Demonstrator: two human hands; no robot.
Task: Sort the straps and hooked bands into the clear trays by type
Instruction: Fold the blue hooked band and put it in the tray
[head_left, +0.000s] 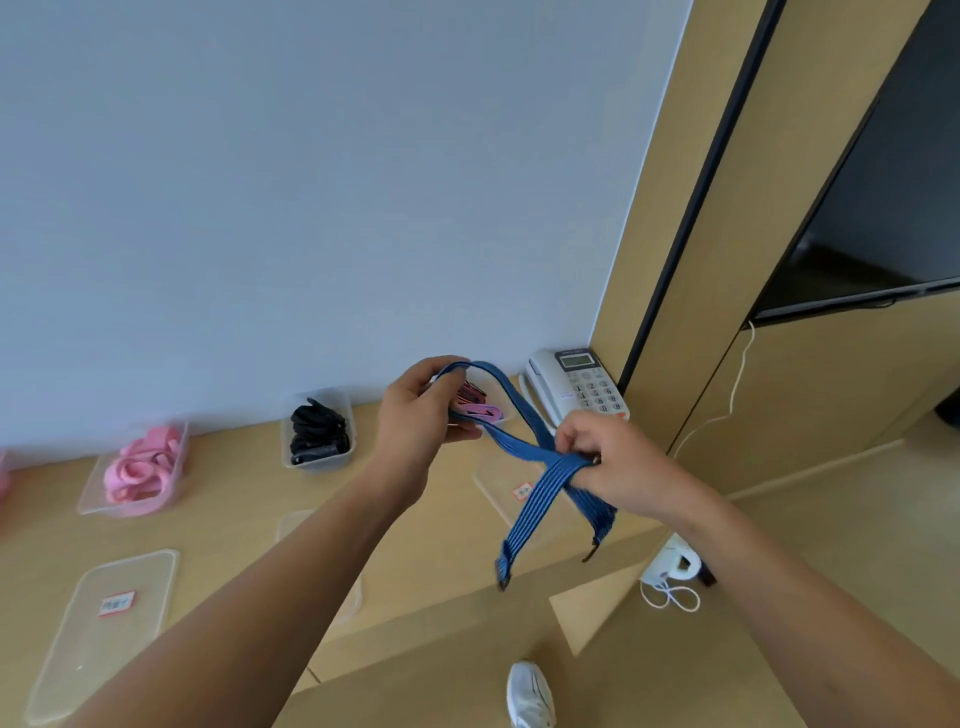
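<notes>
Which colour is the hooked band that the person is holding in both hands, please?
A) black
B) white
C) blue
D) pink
C: the hooked band held between the left hand and the right hand is blue with pale stripes, and its ends hang down.

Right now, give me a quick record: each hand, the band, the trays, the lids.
left hand: grips the loop of the blue band
right hand: pinches its two runs together
hook ends: hang free
left tray: pink straps
middle tray: black straps
right tray: half hidden by left hand, pinkish contents
lids: two labelled, flat on table
</notes>
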